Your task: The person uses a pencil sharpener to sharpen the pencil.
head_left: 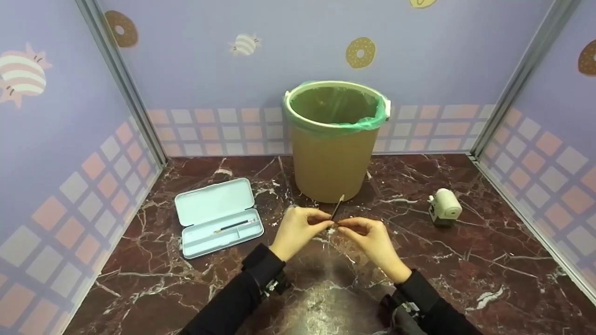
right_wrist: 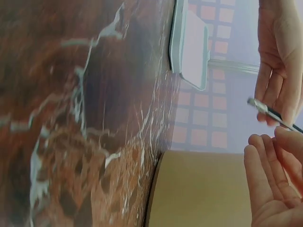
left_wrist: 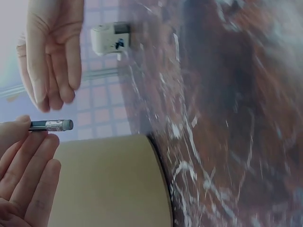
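My left hand point(head_left: 300, 229) pinches a dark pencil point(head_left: 335, 210) between thumb and fingers. The pencil's pale sharpened end points up and away, toward the bin. In the left wrist view, its metal band and eraser point(left_wrist: 67, 125) stick out past the fingertips. My right hand point(head_left: 370, 237) is close beside the eraser end, its fingers loosely bent and thumb near the index finger. The left wrist view shows a gap between the right hand's fingers point(left_wrist: 53, 85) and the pencil.
Behind the hands stands a tan bin point(head_left: 333, 163) with a green liner point(head_left: 372, 122). On the left lies an opened light-blue pencil case point(head_left: 214, 202) holding another pencil point(head_left: 235, 225). A small white-and-dark pencil sharpener point(head_left: 446, 206) stands at right on the marbled table point(head_left: 465, 270). Patterned walls enclose the table.
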`<state>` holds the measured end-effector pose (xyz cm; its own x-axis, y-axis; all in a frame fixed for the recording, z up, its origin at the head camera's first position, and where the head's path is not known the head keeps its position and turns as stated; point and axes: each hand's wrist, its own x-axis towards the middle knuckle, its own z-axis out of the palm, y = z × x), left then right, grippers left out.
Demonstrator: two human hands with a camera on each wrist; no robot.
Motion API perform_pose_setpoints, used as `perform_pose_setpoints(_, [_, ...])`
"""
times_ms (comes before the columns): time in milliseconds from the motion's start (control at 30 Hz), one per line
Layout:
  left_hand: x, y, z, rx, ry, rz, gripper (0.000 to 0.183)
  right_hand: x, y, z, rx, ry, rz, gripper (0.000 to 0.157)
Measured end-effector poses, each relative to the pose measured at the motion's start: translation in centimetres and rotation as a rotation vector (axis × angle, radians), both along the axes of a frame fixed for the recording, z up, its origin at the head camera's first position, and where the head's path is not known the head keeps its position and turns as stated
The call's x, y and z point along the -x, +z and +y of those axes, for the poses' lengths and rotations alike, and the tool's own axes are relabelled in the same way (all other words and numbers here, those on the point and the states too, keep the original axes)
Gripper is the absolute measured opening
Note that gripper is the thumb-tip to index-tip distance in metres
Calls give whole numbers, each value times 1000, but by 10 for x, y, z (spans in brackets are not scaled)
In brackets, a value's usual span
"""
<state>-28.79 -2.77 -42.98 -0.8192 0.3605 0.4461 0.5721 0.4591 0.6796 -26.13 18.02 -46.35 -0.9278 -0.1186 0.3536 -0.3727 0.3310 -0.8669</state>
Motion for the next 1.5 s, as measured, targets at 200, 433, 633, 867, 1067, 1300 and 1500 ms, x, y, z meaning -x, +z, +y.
perform_pose_setpoints(200, [3, 5, -7, 219, -3, 130, 14, -1, 5, 9, -118, -25, 47, 19])
perform_pose_setpoints(433, [3, 11, -8, 489, -2, 273, 9, 2, 14, 19, -321, -58, 268, 17])
perform_pose_setpoints(633, [1, 12, -5, 637, -20, 437, 9, 2, 25, 25, -553, -74, 435, 23])
perform_pose_setpoints(867, [0, 8, 5, 730, 47, 692, 27, 0, 33, 23, -792, -34, 553, 25])
perform_pose_setpoints(1067, [-3, 8, 12, 821, 56, 746, 23, -2, 28, 18, -865, 1, 668, 18])
perform_pose_setpoints(1300, [-3, 6, 13, 841, 66, 765, 21, -1, 22, 16, -905, -16, 718, 13])
perform_pose_setpoints(1500, [-2, 3, 8, 789, 58, 723, 20, -1, 19, 15, -874, -24, 693, 15])
